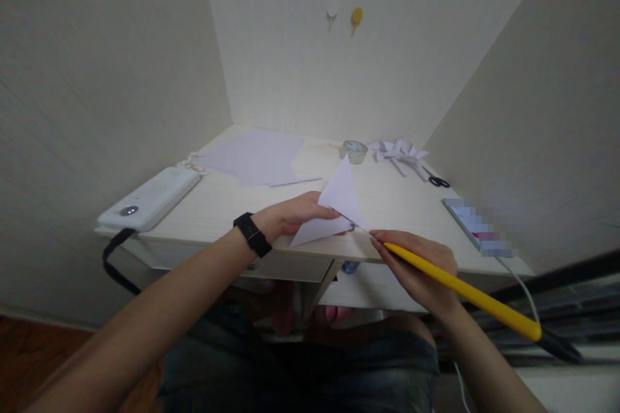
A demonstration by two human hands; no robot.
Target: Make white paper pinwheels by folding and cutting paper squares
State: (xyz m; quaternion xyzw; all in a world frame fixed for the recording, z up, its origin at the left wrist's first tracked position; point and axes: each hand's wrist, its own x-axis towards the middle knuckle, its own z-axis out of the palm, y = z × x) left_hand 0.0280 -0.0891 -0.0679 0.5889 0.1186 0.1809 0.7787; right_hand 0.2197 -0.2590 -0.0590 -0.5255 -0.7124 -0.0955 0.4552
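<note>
My left hand (290, 216) is closed on a folded white paper (336, 206), pinching it near the desk's front edge so that one triangular flap stands up. My right hand (419, 268) grips a long yellow tool (465, 293) like a pencil, its thin metal tip touching the paper's lower right corner. A black band sits on my left wrist. Both hands hover just above the pale desk (227, 206).
White paper sheets (256, 158) lie at the back left. A tape roll (354, 151), folded paper shapes (400, 153) and black-handled scissors (437, 181) sit at the back. A white device (150, 199) rests at the left edge, a phone (477, 227) at the right.
</note>
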